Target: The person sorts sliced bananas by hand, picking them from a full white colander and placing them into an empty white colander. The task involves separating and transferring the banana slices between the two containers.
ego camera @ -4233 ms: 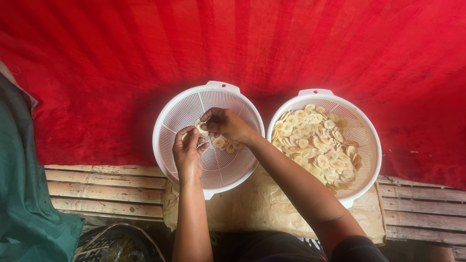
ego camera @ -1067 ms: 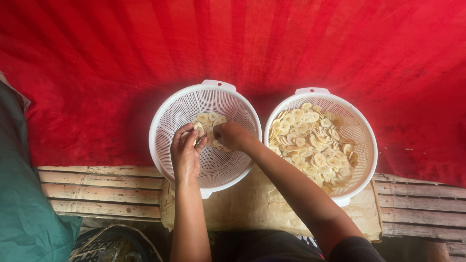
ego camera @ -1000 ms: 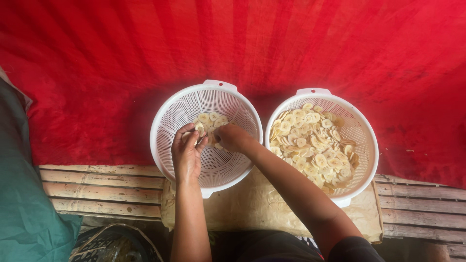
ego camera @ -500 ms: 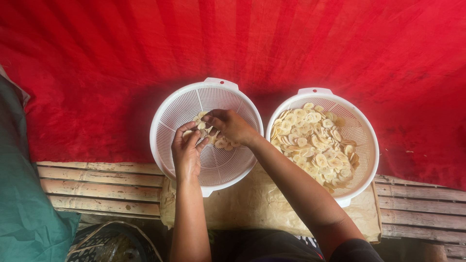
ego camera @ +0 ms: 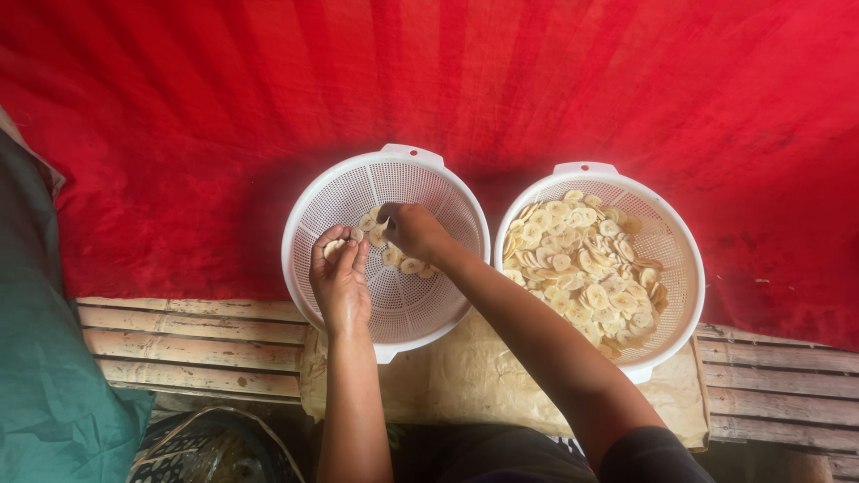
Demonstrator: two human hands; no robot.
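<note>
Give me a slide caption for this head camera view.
Both hands, left hand and right hand, handle pale slices in a white colander beside a fuller one.

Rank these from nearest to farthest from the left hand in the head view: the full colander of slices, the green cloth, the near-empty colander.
1. Near-empty colander: directly under the left hand.
2. Full colander of slices: off to the right.
3. Green cloth: at the far left edge.

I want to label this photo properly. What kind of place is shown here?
Probably a simple home or small workshop for making snacks: two white colanders with pale fruit slices sit on a red cloth beside wooden slats, worked by hand.
</note>
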